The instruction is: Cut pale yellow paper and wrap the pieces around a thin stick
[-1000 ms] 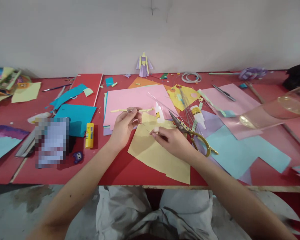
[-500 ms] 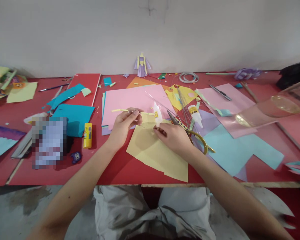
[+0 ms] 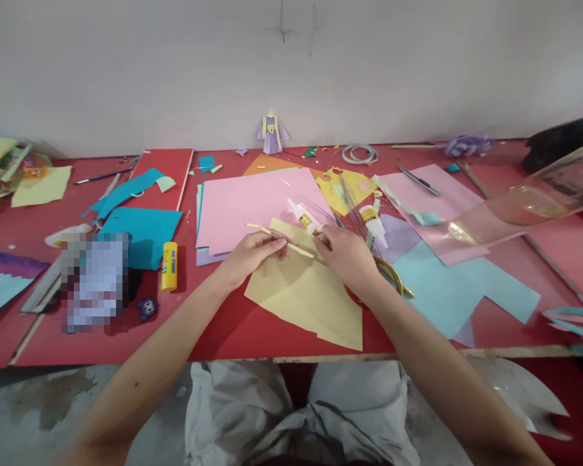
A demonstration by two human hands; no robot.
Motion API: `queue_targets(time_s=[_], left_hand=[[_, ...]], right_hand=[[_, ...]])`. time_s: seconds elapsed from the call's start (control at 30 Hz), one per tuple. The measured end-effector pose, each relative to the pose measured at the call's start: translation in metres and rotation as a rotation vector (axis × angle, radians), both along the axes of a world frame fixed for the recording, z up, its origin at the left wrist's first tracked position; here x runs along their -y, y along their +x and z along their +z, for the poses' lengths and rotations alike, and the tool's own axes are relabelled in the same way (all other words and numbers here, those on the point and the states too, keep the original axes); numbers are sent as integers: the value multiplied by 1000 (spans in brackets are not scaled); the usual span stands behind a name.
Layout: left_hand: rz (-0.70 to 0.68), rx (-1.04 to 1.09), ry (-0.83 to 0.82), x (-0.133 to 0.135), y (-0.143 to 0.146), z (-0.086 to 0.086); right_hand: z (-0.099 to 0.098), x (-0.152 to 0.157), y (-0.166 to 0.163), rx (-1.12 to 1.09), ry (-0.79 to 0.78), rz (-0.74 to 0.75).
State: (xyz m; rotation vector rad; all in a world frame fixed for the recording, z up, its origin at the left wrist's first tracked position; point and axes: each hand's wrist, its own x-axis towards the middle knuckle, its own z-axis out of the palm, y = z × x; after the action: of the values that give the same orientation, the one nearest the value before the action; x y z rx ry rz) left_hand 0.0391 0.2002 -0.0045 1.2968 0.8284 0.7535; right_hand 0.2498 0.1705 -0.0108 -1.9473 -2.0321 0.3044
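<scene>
My left hand (image 3: 260, 252) is closed, pinching a thin stick (image 3: 300, 251) with pale yellow ends; its middle is partly hidden by my fingers. My right hand (image 3: 344, 255) has its fingers closed round the bottom end of a small white glue bottle (image 3: 304, 219) with a yellow label. The bottle leans with its nozzle to the upper left, over the pink paper (image 3: 252, 200). Below both hands lies a pale yellow sheet (image 3: 306, 298). Beside my right hand are scissors with yellow handles (image 3: 391, 275), partly covered by it.
A second glue bottle (image 3: 373, 223) lies right of thin wires (image 3: 352, 204). A yellow glue stick (image 3: 170, 266) and blue paper (image 3: 143, 236) are on the left. A paper doll (image 3: 272, 134) stands by the wall. A clear bottle (image 3: 505, 207) leans in from the right.
My right hand has moved up and right and taken hold of the glue bottle, which now tilts left. The stick in my left hand has turned, its right end lower.
</scene>
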Motion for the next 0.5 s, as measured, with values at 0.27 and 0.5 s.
queue_targets(time_s=[0.27,0.5], left_hand=[[-5,-65,16,2,1,3],[-123,-216,85,0,-2,-5]], right_hand=[[7,4,-4,-395,204,265],[6,12,-17,-729,-73,335]])
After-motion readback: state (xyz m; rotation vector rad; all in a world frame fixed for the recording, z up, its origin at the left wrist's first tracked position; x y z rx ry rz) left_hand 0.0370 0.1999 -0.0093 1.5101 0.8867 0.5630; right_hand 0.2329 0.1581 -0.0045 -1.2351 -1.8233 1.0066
